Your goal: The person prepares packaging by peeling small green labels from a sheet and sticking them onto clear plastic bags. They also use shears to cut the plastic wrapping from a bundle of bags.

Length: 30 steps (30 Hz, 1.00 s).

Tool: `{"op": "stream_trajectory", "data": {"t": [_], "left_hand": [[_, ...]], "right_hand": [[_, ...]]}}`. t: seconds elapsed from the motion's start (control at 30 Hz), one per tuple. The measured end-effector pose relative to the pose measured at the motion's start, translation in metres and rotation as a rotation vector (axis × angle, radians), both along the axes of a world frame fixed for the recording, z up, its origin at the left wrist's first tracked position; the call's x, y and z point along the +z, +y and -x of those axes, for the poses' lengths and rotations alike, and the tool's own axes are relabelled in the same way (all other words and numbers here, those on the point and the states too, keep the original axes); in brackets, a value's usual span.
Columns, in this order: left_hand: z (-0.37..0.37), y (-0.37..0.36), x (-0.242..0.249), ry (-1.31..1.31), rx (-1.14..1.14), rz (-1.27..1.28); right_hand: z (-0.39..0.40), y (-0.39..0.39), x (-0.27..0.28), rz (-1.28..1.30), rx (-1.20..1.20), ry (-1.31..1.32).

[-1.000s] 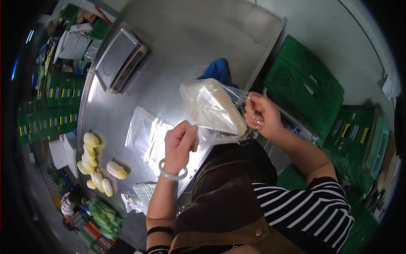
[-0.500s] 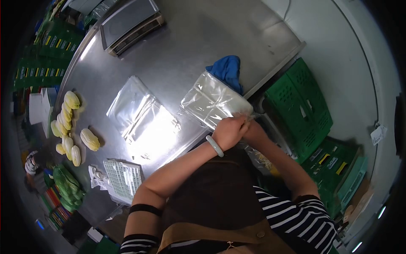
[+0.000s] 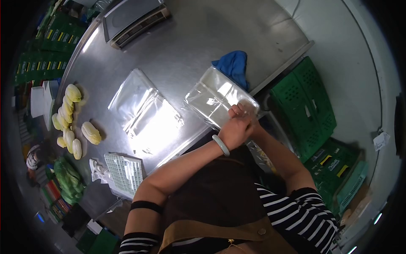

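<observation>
A stack of clear plastic bags (image 3: 213, 95) lies on the steel table, close to its near edge. My left hand (image 3: 235, 130), with a pale bangle at the wrist, is closed at the near corner of this stack, its fingertips partly hidden. Right beside it, my right hand (image 3: 248, 113) has its fingers curled over the bags, seemingly pinching the edge of a plastic bag. The two hands touch or nearly touch. Just behind the stack is a crumpled blue cloth (image 3: 233, 67). Another pile of clear bags (image 3: 137, 91) lies to the left, shining with glare.
Several Chinese cabbages (image 3: 91, 133) sit at the table's left. A scale (image 3: 135, 21) stands at the far side. A pale gridded tray (image 3: 124, 171) is at the near left. Green crates (image 3: 306, 106) stand beside the table on the right, by the white wall.
My hands have shifted slightly on the bag stack, and the right fingers now show further over its top. The whole view has moved a little.
</observation>
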<state>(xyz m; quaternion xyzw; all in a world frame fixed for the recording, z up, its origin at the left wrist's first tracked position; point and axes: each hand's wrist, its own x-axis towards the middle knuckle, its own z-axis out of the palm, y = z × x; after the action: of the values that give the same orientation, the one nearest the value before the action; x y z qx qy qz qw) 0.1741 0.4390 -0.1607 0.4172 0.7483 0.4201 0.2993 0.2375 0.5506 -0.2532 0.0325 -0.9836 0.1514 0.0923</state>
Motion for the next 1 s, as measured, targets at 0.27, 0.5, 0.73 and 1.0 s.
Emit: {"op": "stream_trajectory", "data": {"t": [0.27, 0.5, 0.73, 1.0], "left_hand": [[-0.002, 0.007, 0.001, 0.029, -0.014, 0.018], [-0.004, 0.007, 0.0, -0.01, -0.018, -0.002], [-0.004, 0.003, -0.008, 0.025, 0.015, 0.023], [0.003, 0.004, -0.004, 0.021, 0.067, 0.031]], "right_hand": [[-0.004, 0.002, 0.01, 0.025, -0.073, 0.25], [0.025, -0.004, 0.005, -0.039, -0.163, -0.062], [0.01, -0.003, -0.001, 0.108, -0.096, 0.012], [-0.056, 0.03, 0.042, 1.256, -0.328, -0.561]]}}
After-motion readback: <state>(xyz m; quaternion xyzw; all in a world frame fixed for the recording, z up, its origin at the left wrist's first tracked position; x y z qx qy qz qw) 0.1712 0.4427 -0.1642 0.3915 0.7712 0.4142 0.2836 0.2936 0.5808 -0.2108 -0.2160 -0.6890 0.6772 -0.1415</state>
